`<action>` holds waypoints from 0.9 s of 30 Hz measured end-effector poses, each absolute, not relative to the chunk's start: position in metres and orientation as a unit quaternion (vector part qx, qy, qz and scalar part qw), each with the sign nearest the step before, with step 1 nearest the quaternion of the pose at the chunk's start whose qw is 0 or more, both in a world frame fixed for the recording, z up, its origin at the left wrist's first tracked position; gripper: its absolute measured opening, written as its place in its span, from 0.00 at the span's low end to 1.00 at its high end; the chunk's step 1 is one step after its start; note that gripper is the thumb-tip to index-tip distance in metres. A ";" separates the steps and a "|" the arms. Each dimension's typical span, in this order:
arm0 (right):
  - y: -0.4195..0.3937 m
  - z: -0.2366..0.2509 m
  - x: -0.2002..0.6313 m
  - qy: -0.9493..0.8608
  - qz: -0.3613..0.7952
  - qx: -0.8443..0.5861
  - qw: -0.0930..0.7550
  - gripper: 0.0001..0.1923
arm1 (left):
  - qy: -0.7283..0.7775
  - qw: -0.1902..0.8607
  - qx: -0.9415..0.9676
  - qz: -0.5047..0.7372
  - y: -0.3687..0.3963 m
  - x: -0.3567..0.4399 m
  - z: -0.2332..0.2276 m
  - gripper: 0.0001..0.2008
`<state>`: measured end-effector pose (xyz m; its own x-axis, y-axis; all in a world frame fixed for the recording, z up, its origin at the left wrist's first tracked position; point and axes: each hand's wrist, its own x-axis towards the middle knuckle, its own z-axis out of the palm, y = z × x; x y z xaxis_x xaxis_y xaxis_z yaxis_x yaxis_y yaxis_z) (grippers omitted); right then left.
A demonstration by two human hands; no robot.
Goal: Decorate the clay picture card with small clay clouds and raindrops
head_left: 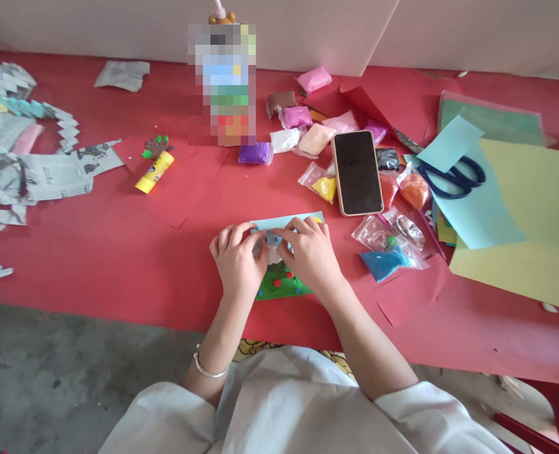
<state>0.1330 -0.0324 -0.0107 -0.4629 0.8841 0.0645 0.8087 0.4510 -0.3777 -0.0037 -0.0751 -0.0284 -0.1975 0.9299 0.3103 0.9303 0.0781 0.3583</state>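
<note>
Left hand (pixel 236 260): curled, fingertips pinched narrow on a small blue clay piece (pixel 273 239) at the middle of the card; bracelet on the wrist.
Right hand (pixel 308 252): curled likewise, fingertips meeting the left hand's on the same piece, palm resting over the card.
Card (pixel 286 221): light blue, flat on the red table cover (pixel 118 265), dead centre, mostly hidden under both hands.
Done so far, by the look of it: green clay strip (pixel 282 285) laid along the card's 6 o'clock edge, dotted with red and blue; a pale shape above it, half hidden.
In hand: blue piece being pressed or shaped at the card's centre; exact form not readable.
Left, as a judgement: upper card bare, so likely more to add.
Phone (pixel 358 171): face up, at 1 o'clock from the hands.
Clay bags (pixel 324 186): many colours, 12 to 2 o'clock, around the phone.
Glue stick (pixel 154 172): yellow, lying at 10 o'clock.
Scissors (pixel 454 176): blue handles, at 2 o'clock on coloured paper sheets (pixel 520 208).
Newspaper scraps (pixel 52 173): at 9 to 10 o'clock.
</note>
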 end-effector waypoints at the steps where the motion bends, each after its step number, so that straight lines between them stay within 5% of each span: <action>1: -0.032 -0.011 0.133 -0.843 0.150 -0.501 0.125 0.17 | -0.736 -0.003 -0.631 -0.245 -0.075 -0.003 -0.028 0.08; 27: -0.036 -0.008 0.132 -0.852 0.106 -0.498 0.123 0.20 | -0.747 0.021 -0.614 -0.254 -0.076 -0.006 -0.030 0.09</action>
